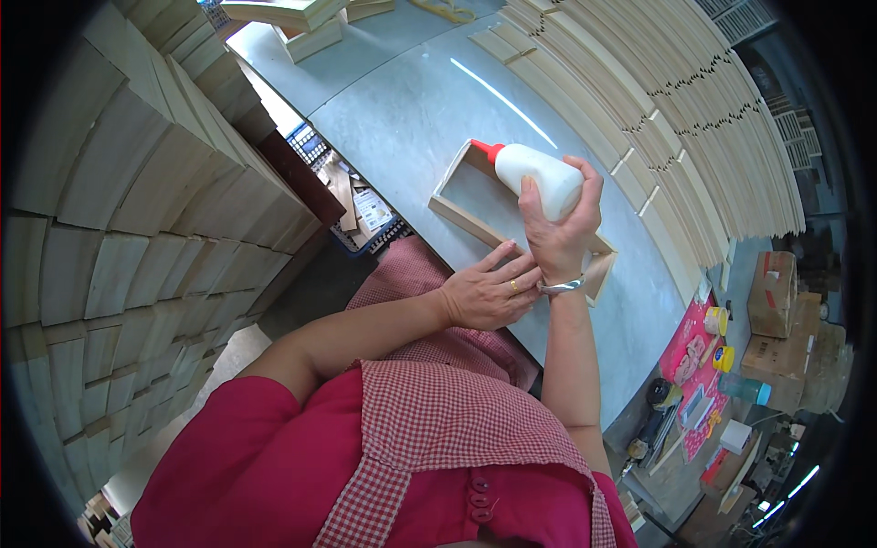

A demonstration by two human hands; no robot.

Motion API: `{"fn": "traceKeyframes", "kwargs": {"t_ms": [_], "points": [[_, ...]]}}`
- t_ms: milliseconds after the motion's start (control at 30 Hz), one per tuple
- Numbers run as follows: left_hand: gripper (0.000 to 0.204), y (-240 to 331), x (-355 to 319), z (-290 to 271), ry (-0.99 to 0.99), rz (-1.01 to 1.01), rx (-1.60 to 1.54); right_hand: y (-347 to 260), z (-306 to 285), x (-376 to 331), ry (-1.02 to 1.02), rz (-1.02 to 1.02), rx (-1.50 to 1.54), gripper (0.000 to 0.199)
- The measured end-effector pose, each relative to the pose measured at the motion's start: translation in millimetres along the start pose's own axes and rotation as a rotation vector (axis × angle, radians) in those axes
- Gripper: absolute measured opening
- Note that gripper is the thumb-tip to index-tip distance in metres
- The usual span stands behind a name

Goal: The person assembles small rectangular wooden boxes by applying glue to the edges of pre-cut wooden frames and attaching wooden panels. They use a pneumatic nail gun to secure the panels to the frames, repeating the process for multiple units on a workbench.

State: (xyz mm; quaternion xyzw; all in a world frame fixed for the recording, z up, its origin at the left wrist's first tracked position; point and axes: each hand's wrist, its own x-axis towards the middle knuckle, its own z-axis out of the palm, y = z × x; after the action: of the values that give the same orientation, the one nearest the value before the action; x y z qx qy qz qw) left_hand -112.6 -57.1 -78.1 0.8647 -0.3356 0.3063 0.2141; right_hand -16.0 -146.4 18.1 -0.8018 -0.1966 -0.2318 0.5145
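Observation:
A white squeeze bottle with a red nozzle is gripped in my right hand, thumb and fingers wrapped round its base end. The bottle lies tilted, its tip pointing left at the far left corner of a rectangular wooden frame. This frame stands on its edges on the grey tabletop, and its right part is partly covered by my hands. My left hand rests with outstretched fingers against the frame's near board, beside my right wrist. Whether its fingertips press the board cannot be made out.
Long rows of stacked wooden strips line the table's far right side. Wooden boards are piled high at left. More wooden frames sit at the far left. Jars, tools and cardboard boxes crowd the right.

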Motion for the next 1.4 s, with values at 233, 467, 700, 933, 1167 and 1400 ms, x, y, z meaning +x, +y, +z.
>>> {"fn": "traceKeyframes", "kwargs": {"t_ms": [233,467,700,933,1167,1400], "points": [[0.043,1,2,-1,0.002,0.000,0.043,2,-25,-9,0.033,0.053,-0.043,0.057],[0.060,3,1,-1,-0.038,-0.015,0.106,8,-63,-23,0.106,0.006,-0.153,0.056],[0.064,4,6,-3,-0.076,-0.021,0.097,11,-110,-41,0.175,0.059,-0.278,0.055],[0.065,6,4,-2,-0.126,-0.040,0.064,19,-153,-61,0.267,0.097,-0.379,0.056],[0.067,6,3,-3,-0.166,-0.035,0.095,21,-181,-75,0.338,0.126,-0.440,0.055],[0.066,7,5,-2,-0.136,-0.032,0.074,21,-186,-80,0.377,0.151,-0.426,0.056]]}}
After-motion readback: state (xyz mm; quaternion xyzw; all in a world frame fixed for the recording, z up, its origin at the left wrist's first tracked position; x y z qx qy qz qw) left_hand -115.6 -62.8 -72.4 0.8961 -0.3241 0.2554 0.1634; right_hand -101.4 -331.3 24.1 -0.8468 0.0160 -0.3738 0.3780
